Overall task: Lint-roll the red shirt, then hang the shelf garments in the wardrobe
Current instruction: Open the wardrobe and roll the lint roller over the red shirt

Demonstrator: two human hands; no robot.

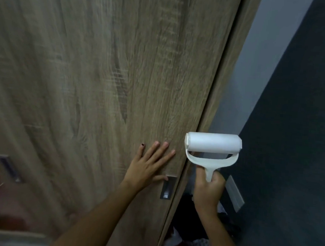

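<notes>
A wood-grain wardrobe door (103, 81) fills most of the view. My left hand (147, 165) lies flat against it with fingers spread, the thumb touching the recessed metal handle (167, 187) near the door's right edge. My right hand (208, 190) grips the stem of a white lint roller (213, 145), held upright just right of the door edge, its roll on top. Neither the red shirt nor any shelf garment can be made out clearly.
A second recessed handle (8, 167) shows blurred at the lower left. Right of the door stand a pale wall strip (256, 62) and a dark wall (300, 131) with a white switch plate (234, 193). Dark and white fabric (188, 238) lies low in the gap.
</notes>
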